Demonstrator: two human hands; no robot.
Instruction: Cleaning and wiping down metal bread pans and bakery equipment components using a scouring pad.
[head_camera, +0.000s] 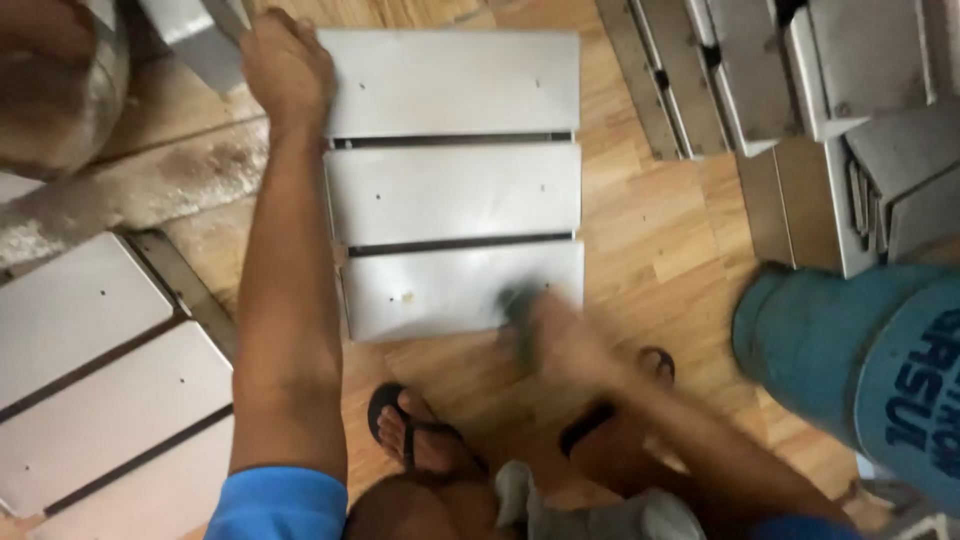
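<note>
A grey slatted metal panel (455, 190) with three flat slats lies on the wooden floor in front of me. My left hand (287, 62) rests at its far left corner, fingers curled over the edge. My right hand (545, 325) is blurred with motion over the near right corner of the nearest slat, closed on a small dark object (513, 300) that I cannot identify. My feet in dark flip-flops (410, 425) stand just below the panel.
Another slatted grey panel (95, 390) lies at the lower left. More grey metal parts (800, 70) are stacked at the upper right. A person's leg in blue fabric (860, 360) is at the right. A rounded metal object (55, 90) sits at the upper left.
</note>
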